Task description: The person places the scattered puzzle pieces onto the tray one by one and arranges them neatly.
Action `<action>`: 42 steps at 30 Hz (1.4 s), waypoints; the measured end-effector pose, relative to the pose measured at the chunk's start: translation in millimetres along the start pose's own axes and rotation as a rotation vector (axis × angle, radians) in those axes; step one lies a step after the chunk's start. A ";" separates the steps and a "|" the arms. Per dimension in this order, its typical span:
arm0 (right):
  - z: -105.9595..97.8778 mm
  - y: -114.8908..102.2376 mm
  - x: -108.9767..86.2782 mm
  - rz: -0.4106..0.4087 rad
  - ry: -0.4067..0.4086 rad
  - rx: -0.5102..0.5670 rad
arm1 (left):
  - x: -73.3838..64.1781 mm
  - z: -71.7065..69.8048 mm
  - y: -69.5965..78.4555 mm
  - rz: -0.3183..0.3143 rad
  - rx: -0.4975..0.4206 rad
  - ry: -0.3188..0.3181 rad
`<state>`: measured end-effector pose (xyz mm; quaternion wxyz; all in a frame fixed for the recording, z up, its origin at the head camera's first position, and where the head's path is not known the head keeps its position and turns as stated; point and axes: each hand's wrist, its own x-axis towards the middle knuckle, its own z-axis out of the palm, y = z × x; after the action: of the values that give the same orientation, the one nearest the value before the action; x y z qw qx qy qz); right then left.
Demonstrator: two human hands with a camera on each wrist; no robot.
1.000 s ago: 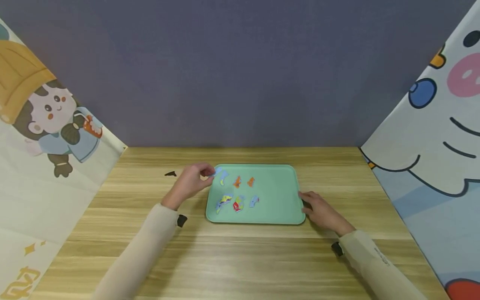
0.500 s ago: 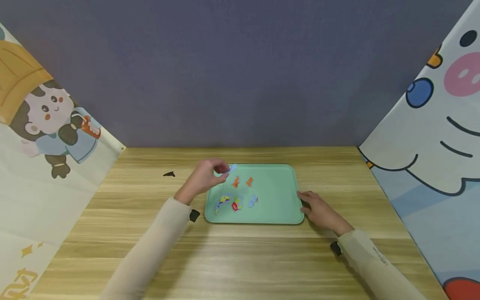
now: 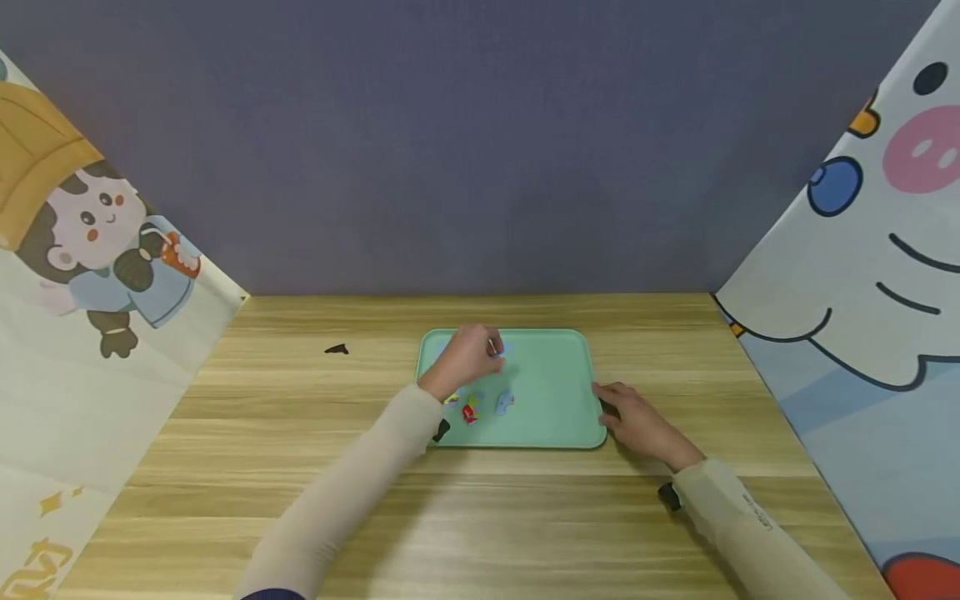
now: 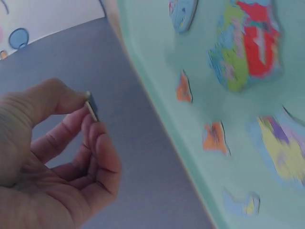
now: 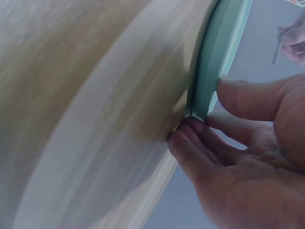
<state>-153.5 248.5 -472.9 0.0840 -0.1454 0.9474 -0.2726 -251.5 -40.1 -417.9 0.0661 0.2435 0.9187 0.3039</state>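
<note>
Above the mint-green tray (image 3: 555, 392), my left hand (image 3: 465, 358) pinches a thin light blue puzzle piece (image 4: 92, 106) between thumb and fingertips. The left wrist view shows that piece nearly edge-on, so its print is mostly hidden. Lying apart on the tray are a red and green piece (image 4: 259, 45), a yellow and purple piece (image 4: 283, 152), a blue piece (image 4: 183, 14), two small orange pieces (image 4: 215, 138) and a pale blue piece with yellow (image 4: 240, 206). At the tray's right edge, my right hand (image 3: 637, 421) holds the rim, thumb on top and fingers against the outer side.
A small dark flat piece (image 3: 337, 349) lies on the wooden table (image 3: 510, 525), left of the tray. Behind the table rises a dark grey-blue panel (image 3: 480, 167). Cartoon-printed sheets (image 3: 82, 375) stand along both sides.
My left hand has moved right across the tray with the light blue piece, from the left rim to over its upper middle. My right hand stays at the tray's right edge.
</note>
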 end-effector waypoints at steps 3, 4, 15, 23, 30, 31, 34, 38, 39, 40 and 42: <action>0.6 0.4 -0.6 -0.002 -0.002 -0.003 | 12.5 10.7 1.5 -0.061 -0.004 -0.029; 0.6 0.4 -0.9 0.000 -0.002 -0.002 | 16.2 14.2 1.3 -0.076 0.009 -0.033; 0.1 1.4 -0.5 -0.003 0.011 0.000 | 47.6 45.0 7.5 -0.120 0.138 -0.044; 0.1 -1.1 -0.8 -0.003 0.015 -0.003 | 55.2 52.3 17.3 -0.188 0.142 -0.044; -1.4 -4.2 -2.2 0.014 0.010 -0.011 | 53.0 48.2 12.0 -0.188 0.121 -0.059; -1.5 -4.7 -2.2 0.016 0.011 -0.007 | 52.1 46.1 10.1 -0.178 0.127 -0.056; -1.1 -4.9 -1.8 0.006 0.017 -0.007 | 47.8 36.4 4.8 -0.162 0.120 -0.055; -0.5 -3.9 -2.1 -0.002 0.024 -0.010 | 39.8 19.8 -4.4 -0.201 0.048 -0.039; -0.4 -3.6 -2.3 -0.005 0.023 -0.013 | 37.8 15.4 -7.2 -0.220 0.025 -0.033; -0.4 -3.4 -2.6 -0.007 0.022 -0.014 | 35.8 10.9 -9.9 -0.235 0.009 -0.030; -0.3 -3.0 -3.2 -0.007 0.021 -0.011 | 32.7 2.4 -16.2 -0.251 -0.013 -0.012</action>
<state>-149.8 247.2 -470.8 0.0722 -0.1463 0.9491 -0.2693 -286.0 -34.2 -428.5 0.1107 0.1279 0.9395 0.2978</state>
